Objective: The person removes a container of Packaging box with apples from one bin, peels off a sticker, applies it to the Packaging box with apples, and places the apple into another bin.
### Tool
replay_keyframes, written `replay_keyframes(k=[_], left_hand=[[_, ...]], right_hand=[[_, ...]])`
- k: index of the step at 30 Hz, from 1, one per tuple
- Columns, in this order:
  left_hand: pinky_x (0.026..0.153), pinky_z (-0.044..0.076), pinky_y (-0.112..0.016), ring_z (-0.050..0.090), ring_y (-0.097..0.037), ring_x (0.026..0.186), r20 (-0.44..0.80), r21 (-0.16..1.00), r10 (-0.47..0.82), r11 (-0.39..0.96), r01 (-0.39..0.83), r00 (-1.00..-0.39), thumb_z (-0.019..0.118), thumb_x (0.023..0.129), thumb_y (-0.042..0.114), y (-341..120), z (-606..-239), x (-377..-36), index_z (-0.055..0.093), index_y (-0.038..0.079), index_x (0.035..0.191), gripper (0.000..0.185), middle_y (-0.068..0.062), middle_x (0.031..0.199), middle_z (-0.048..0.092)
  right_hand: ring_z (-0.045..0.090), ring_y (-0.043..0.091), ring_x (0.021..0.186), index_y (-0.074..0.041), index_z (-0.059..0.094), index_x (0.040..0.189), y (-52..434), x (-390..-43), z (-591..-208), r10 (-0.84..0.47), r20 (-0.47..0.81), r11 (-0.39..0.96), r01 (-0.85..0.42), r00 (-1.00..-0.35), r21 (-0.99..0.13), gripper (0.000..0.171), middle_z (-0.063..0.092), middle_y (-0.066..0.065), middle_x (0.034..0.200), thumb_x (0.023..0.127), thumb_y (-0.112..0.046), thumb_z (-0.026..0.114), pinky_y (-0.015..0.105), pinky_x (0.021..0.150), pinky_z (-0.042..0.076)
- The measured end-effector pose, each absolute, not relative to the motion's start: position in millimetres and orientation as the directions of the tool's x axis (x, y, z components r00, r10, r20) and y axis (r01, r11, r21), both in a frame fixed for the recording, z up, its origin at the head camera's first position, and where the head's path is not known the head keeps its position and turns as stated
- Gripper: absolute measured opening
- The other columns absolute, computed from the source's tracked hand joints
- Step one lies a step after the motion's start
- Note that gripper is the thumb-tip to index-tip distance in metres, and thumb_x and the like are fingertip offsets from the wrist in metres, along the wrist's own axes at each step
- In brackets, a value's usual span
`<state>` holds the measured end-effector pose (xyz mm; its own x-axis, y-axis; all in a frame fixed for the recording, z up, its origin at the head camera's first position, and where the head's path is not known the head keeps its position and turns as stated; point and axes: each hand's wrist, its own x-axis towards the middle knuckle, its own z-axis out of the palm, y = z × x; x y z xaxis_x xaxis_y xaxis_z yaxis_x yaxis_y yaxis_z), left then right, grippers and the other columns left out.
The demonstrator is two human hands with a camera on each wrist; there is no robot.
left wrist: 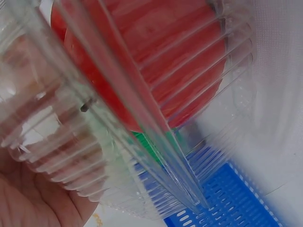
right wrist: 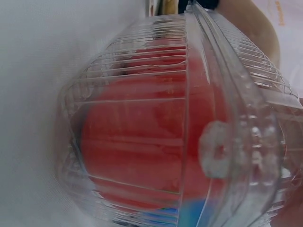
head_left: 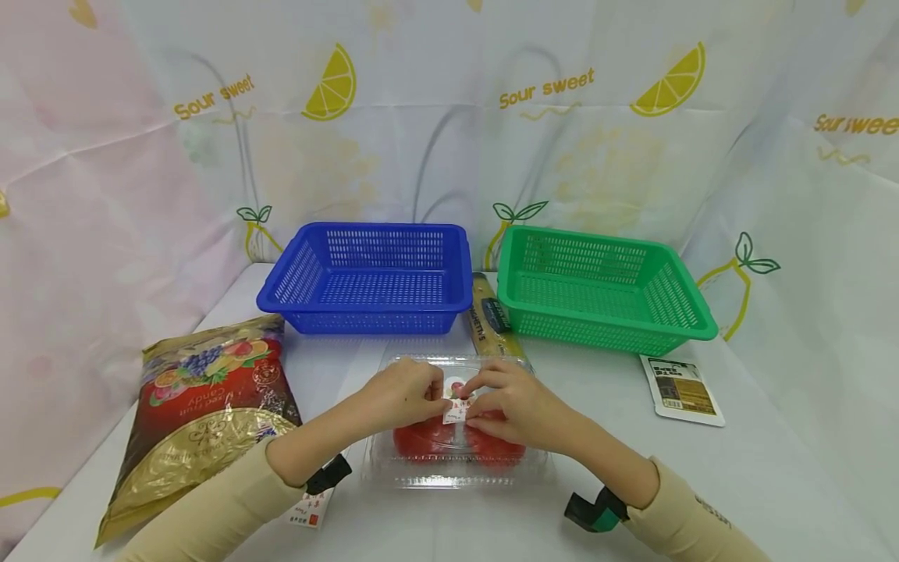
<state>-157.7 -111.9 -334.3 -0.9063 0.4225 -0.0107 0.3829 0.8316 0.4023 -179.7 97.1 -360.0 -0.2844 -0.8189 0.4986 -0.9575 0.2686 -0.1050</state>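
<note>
Advisable: steady the clear plastic box with the left hand and peel slowly, keeping the lid from flexing. Both hands on the lid, the right hand pinching the small label, left fingers curled at its edge. Ribbed, transparent, red produce inside; resting mid-table before the blue basket and green basket.

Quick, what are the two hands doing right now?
Left hand: fingers pinch the small white label on the clear plastic clamshell box of red fruit.
Right hand: pinches the same label too.
</note>
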Motion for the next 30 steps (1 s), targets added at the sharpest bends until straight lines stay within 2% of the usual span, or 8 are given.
replay_keyframes(k=[6, 11, 15, 20, 24, 27, 30], left_hand=[[0.048, 0.039, -0.024, 0.045, -0.009, 0.055, 0.008, 0.341, 0.419, 0.852, 0.397, -0.908, 0.071, 0.079, 0.029, -110, -334, -158, 0.056, 0.018, 0.07, 0.021, 0.008, 0.057, 0.048], [0.05, 0.04, -0.024, 0.046, -0.01, 0.059, 0.021, 0.323, 0.428, 0.852, 0.412, -0.903, 0.072, 0.079, 0.029, -110, -335, -158, 0.059, 0.017, 0.076, 0.018, 0.008, 0.061, 0.049], [0.057, 0.044, -0.025, 0.05, -0.011, 0.066, 0.068, 0.3, 0.467, 0.833, 0.464, -0.882, 0.072, 0.078, 0.028, -110, -337, -157, 0.063, 0.016, 0.082, 0.016, 0.007, 0.072, 0.054], [0.069, 0.049, -0.031, 0.053, -0.016, 0.085, 0.153, 0.244, 0.536, 0.794, 0.557, -0.83, 0.071, 0.079, 0.031, -113, -342, -156, 0.068, 0.015, 0.095, 0.023, 0.001, 0.092, 0.06], [0.073, 0.049, -0.031, 0.051, -0.018, 0.093, 0.224, 0.166, 0.615, 0.74, 0.652, -0.756, 0.069, 0.08, 0.032, -116, -347, -156, 0.07, 0.014, 0.098, 0.026, 0.0, 0.1, 0.061], [0.075, 0.048, -0.03, 0.054, -0.019, 0.092, 0.313, 0.09, 0.7, 0.65, 0.754, -0.641, 0.07, 0.08, 0.029, -119, -350, -157, 0.071, 0.011, 0.096, 0.024, -0.001, 0.1, 0.065], [0.08, 0.048, -0.033, 0.056, -0.02, 0.096, 0.356, 0.015, 0.757, 0.582, 0.813, -0.549, 0.068, 0.082, 0.029, -124, -354, -157, 0.069, 0.01, 0.102, 0.028, -0.002, 0.104, 0.065]], right_hand=[[0.052, 0.018, 0.102, -0.019, 0.073, 0.077, 97, -178, -359, -0.825, 0.471, 0.287, -0.949, -0.313, -0.128, 0.004, 0.064, -0.005, 0.099, 0.075, -0.02, 0.076, 0.037, 0.089, 0.042], [0.052, 0.012, 0.094, -0.018, 0.073, 0.077, 98, -178, -359, -0.832, 0.458, 0.278, -0.95, -0.313, -0.144, 0.005, 0.065, -0.006, 0.098, 0.077, -0.024, 0.074, 0.03, 0.084, 0.044], [0.052, 0.011, 0.092, -0.017, 0.074, 0.079, 98, -178, -360, -0.84, 0.442, 0.272, -0.949, -0.316, -0.162, 0.007, 0.065, -0.005, 0.098, 0.08, -0.023, 0.071, 0.027, 0.082, 0.045], [0.053, 0.012, 0.092, -0.015, 0.073, 0.083, 98, -178, -360, -0.856, 0.414, 0.263, -0.95, -0.309, -0.165, 0.006, 0.066, -0.004, 0.096, 0.082, -0.02, 0.069, 0.027, 0.085, 0.044], [0.054, 0.011, 0.095, -0.015, 0.07, 0.09, 96, -176, -358, -0.875, 0.349, 0.289, -0.941, -0.335, -0.178, 0.009, 0.065, -0.005, 0.096, 0.085, -0.021, 0.065, 0.035, 0.095, 0.04], [0.054, 0.011, 0.098, -0.016, 0.07, 0.096, 97, -175, -358, -0.882, 0.318, 0.303, -0.935, -0.348, -0.185, 0.013, 0.063, -0.004, 0.099, 0.087, -0.023, 0.063, 0.043, 0.1, 0.035], [0.053, 0.012, 0.099, -0.016, 0.069, 0.1, 99, -174, -359, -0.885, 0.33, 0.287, -0.944, -0.327, -0.165, 0.017, 0.063, -0.004, 0.1, 0.089, -0.024, 0.06, 0.046, 0.099, 0.035]])
